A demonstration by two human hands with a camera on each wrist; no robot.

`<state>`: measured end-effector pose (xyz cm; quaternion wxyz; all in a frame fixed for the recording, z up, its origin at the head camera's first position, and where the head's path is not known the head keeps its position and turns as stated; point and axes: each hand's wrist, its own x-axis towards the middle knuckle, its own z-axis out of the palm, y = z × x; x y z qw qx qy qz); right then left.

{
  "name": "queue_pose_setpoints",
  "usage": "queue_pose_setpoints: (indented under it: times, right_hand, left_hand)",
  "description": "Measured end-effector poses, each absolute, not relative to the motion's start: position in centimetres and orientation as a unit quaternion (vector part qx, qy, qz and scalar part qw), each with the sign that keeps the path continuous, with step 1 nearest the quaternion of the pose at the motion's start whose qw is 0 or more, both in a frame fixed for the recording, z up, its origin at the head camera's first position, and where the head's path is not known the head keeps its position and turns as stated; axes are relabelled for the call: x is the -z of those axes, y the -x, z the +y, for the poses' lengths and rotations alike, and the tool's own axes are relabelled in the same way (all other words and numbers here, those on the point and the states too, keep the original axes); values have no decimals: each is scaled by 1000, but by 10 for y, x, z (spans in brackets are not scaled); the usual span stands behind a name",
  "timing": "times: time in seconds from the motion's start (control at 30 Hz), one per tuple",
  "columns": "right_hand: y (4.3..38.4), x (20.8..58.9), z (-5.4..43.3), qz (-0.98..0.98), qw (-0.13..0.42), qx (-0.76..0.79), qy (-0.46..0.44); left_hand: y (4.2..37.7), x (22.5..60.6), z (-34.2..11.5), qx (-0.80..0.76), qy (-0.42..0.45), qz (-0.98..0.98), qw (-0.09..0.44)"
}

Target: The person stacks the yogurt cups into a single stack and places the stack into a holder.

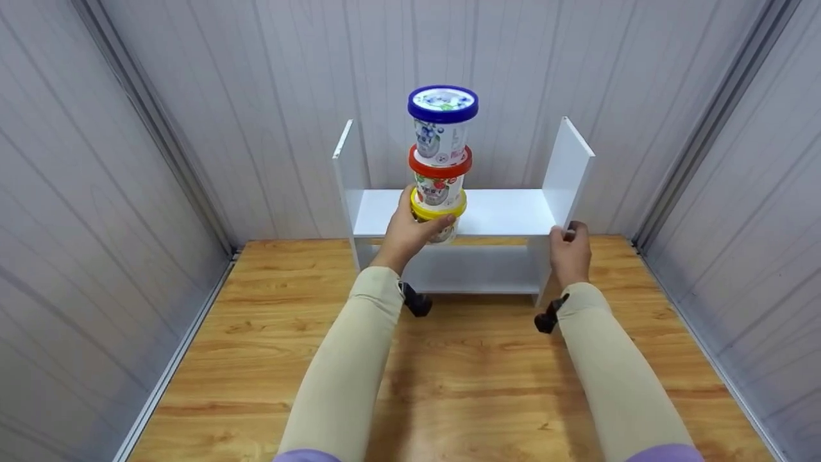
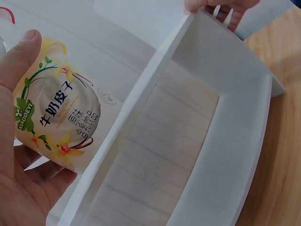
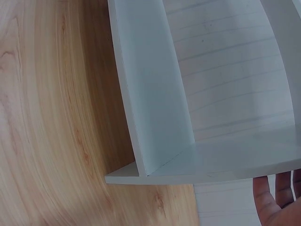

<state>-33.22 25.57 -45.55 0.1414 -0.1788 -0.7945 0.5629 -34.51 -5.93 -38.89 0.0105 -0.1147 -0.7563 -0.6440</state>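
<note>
My left hand (image 1: 410,234) grips the bottom tub of a stack of three, its thumb and fingers curled round the white wall below the yellow lid. That yellow-lidded tub (image 2: 66,106) overlaps the front edge of the upper board; whether it touches the board I cannot tell. A red-lidded tub (image 1: 439,186) stands on it, and a blue-lidded tub (image 1: 441,138) tops the stack. My right hand (image 1: 571,253) holds the right side panel of a white two-tier shelf (image 1: 507,208) at its front edge, thumb inside and fingers outside.
The shelf stands on a wood-grain tabletop (image 1: 474,372) near the back wall (image 1: 288,115). Panelled walls flank it on the left and right. Its lower board (image 1: 474,269) lies beneath the upper one, and a left side panel (image 1: 346,173) rises above the boards.
</note>
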Motion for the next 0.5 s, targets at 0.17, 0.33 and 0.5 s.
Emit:
queue_pose_setpoints:
  times: [0.17,0.33,0.5]
  right_hand:
    - [334,456,255,-797,153,-555,181]
    - [334,456,253,-796,147,-557,185]
    - [334,457,252,-796,156,-558,178]
  left_hand:
    - [348,394,-61,648,100,-755,11]
    - [349,397,-60,646,91,-758,8]
    - [351,398,-58,648,96,-756,20]
